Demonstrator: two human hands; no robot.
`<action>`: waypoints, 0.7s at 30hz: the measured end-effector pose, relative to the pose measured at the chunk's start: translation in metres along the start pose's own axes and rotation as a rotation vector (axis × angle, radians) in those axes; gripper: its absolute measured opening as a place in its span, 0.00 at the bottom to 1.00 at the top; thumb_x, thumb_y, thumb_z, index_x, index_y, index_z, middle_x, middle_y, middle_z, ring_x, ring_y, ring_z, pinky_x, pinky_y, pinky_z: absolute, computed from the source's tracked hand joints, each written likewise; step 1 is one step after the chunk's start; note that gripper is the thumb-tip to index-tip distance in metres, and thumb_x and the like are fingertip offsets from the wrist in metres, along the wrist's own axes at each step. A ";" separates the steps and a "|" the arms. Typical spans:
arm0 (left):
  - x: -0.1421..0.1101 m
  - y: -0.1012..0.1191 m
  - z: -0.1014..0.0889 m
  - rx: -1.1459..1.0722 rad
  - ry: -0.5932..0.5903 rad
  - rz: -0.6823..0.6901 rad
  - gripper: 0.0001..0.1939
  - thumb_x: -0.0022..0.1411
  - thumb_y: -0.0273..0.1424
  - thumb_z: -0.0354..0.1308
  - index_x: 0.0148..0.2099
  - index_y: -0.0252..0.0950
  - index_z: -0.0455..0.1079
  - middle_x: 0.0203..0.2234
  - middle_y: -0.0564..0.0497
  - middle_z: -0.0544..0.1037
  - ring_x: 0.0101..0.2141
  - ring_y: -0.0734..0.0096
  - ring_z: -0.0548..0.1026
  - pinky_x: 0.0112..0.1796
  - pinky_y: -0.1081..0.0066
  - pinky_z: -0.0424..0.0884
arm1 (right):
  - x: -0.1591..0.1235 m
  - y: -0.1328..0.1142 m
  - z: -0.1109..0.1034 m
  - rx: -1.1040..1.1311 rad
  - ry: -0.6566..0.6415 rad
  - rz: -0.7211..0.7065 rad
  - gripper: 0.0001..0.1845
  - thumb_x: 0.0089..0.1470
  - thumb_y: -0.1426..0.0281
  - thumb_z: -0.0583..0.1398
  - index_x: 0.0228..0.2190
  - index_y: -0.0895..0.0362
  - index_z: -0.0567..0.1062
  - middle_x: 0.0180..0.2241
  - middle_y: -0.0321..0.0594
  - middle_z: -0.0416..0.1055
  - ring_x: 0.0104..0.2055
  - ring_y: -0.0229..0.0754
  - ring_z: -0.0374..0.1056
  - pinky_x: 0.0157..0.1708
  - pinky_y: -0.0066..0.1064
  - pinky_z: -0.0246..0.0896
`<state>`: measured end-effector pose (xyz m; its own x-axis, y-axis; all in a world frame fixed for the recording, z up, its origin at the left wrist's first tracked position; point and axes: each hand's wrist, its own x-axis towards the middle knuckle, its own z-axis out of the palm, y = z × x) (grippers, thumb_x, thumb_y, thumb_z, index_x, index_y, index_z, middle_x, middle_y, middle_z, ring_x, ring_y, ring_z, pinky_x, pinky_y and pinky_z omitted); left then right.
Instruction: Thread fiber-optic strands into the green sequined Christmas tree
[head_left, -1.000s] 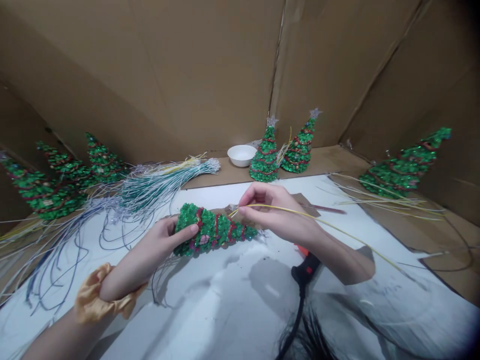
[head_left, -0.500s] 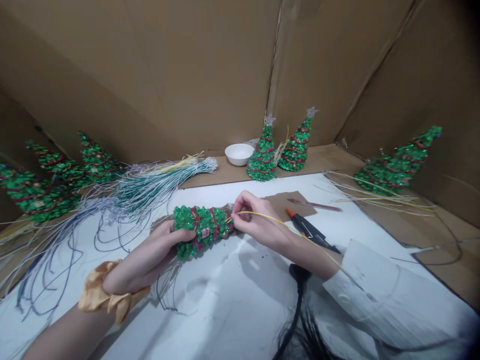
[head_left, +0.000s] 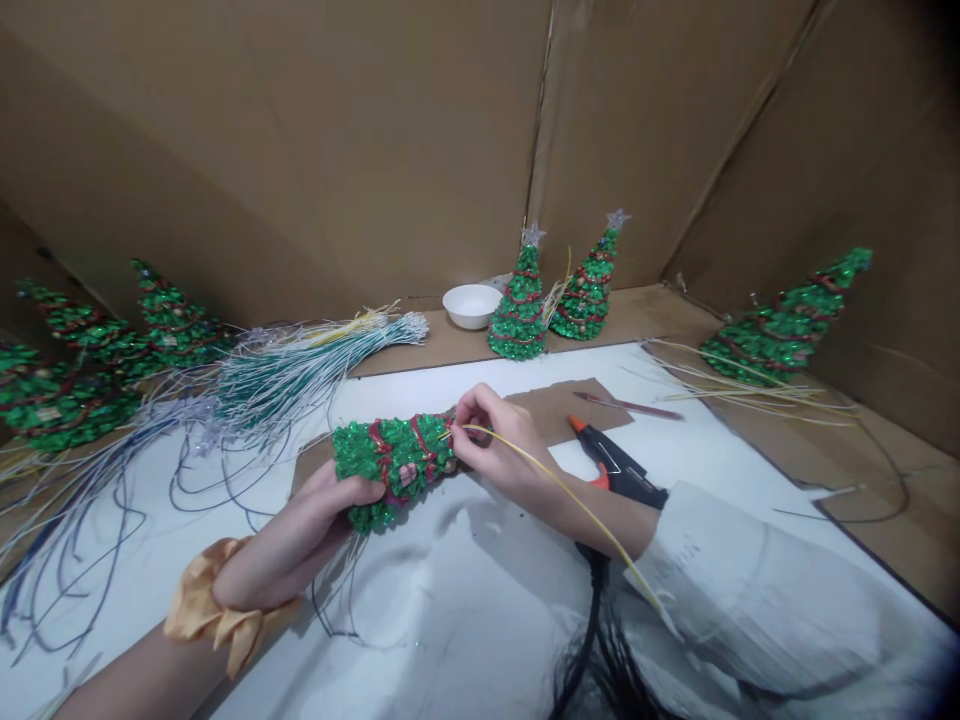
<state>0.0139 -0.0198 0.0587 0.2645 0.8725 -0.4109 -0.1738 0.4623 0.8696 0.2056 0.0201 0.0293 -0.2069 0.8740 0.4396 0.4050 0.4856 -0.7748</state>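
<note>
A green beaded Christmas tree (head_left: pixel 394 460) with red garland lies on its side, its wide base to the left. My left hand (head_left: pixel 334 510) is closed around the base from below, thumb on the beads. Near the narrow end, my right hand (head_left: pixel 491 440) pinches a yellow wire (head_left: pixel 562 490) between thumb and fingertips. One end of that wire meets the tree; the other trails back over my right forearm. The tree's tip is hidden behind my right hand. Thin dark and white wires (head_left: pixel 334 600) hang below the base.
A glue gun (head_left: pixel 619 465) and a pen (head_left: pixel 630 405) lie right, by a cardboard piece (head_left: pixel 585 410). Behind stand a white bowl (head_left: pixel 471 306) and star-topped trees (head_left: pixel 519 310). Another tree (head_left: pixel 787 320) leans right. Bundled wires (head_left: pixel 300 375) and several trees (head_left: pixel 176 320) crowd the left.
The view has shifted slightly. Both hands and the tree sit a little further left in view. The yellow wire now hangs in a lower curve over my right forearm.
</note>
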 end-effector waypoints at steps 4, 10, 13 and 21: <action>0.000 -0.001 -0.001 0.017 0.019 0.017 0.31 0.53 0.23 0.56 0.58 0.42 0.55 0.46 0.53 0.73 0.46 0.62 0.70 0.39 0.71 0.68 | -0.002 -0.001 -0.001 -0.098 -0.038 -0.061 0.06 0.44 0.79 0.53 0.27 0.56 0.62 0.26 0.34 0.63 0.26 0.33 0.58 0.27 0.25 0.53; -0.002 -0.003 0.001 -0.004 0.047 0.004 0.31 0.52 0.24 0.57 0.58 0.42 0.55 0.45 0.52 0.74 0.45 0.61 0.70 0.40 0.70 0.68 | -0.004 -0.005 -0.005 -0.127 -0.106 -0.050 0.07 0.46 0.78 0.53 0.29 0.56 0.61 0.25 0.33 0.62 0.25 0.32 0.57 0.26 0.24 0.51; -0.002 -0.003 0.003 -0.002 0.062 0.003 0.32 0.51 0.24 0.58 0.58 0.40 0.55 0.44 0.50 0.74 0.44 0.60 0.71 0.39 0.69 0.68 | -0.003 -0.008 -0.004 -0.090 -0.081 -0.002 0.06 0.45 0.77 0.53 0.28 0.56 0.60 0.24 0.32 0.62 0.24 0.32 0.57 0.25 0.24 0.51; -0.003 -0.004 0.003 0.005 0.026 0.026 0.29 0.53 0.24 0.56 0.57 0.42 0.56 0.45 0.52 0.73 0.45 0.62 0.70 0.39 0.72 0.68 | -0.001 -0.011 0.002 0.066 -0.047 0.196 0.05 0.45 0.75 0.53 0.26 0.55 0.60 0.21 0.30 0.62 0.21 0.32 0.59 0.23 0.24 0.52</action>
<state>0.0166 -0.0241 0.0575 0.2355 0.8882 -0.3946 -0.1759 0.4383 0.8815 0.1999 0.0141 0.0362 -0.1714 0.9510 0.2572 0.3828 0.3049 -0.8721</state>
